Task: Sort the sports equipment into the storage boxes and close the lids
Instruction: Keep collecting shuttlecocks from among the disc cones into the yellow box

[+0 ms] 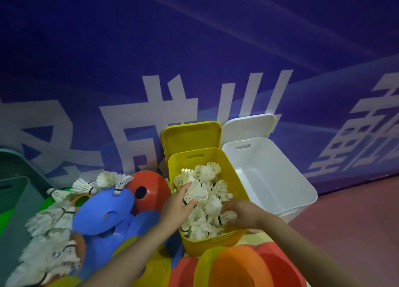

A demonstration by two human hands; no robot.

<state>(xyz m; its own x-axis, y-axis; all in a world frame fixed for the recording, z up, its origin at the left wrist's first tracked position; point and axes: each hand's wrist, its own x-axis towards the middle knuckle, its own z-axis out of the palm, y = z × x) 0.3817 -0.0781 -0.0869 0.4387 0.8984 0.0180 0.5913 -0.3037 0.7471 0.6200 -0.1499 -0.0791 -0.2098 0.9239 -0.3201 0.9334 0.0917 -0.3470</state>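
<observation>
A yellow storage box [179, 202] stands open on the floor, its lid [191, 135] leaning back against the wall, and it is filled with white shuttlecocks [212, 204]. My left hand [178, 204] reaches over the box's left wall and holds a shuttlecock [195, 192] between thumb and fingers. My right hand [239, 214] is inside the box at the near right, fingers curled around another shuttlecock [225, 217]. To the right an empty white box [278, 172] stands open with its lid [248, 126] raised.
Left of the yellow box lies a heap of blue [103, 209], red [149, 189] and orange disc cones with several loose shuttlecocks [49, 222] on it. More cones [235, 265] lie in front. A grey-green box [13, 200] stands far left. A blue banner wall [194, 49] runs behind.
</observation>
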